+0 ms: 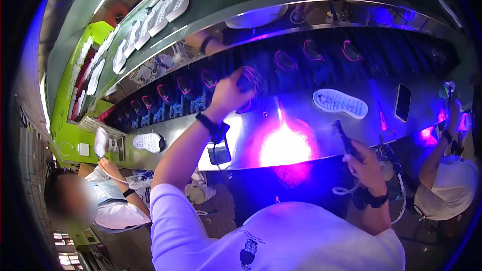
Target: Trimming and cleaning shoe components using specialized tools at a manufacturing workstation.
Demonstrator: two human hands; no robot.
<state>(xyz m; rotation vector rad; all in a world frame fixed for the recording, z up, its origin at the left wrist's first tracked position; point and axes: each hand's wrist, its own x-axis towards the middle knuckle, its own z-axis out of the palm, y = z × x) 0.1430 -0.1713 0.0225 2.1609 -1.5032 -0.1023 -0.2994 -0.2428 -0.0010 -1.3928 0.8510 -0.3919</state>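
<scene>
My left hand (pixel 230 95) reaches over the conveyor and is closed on a dark shoe upper (pixel 247 79) with a pinkish lit edge; its lower part is partly hidden by my fingers. In my right hand (pixel 365 166) a dark-handled brush (pixel 343 136) is gripped, bristles pointing up and away, above the near edge of the metal bench (pixel 241 138). Just beyond the brush lies a white shoe sole (pixel 341 104), hollow side up. A thin cord loops beside my right wrist.
More dark uppers (pixel 287 60) line the conveyor. White soles (pixel 150 25) lie on the green upper belt. A phone (pixel 402 102), a small boxy device (pixel 219 151) and another sole (pixel 148 142) are on the bench. Bright purple light glares mid-bench. Co-workers sit at left and right.
</scene>
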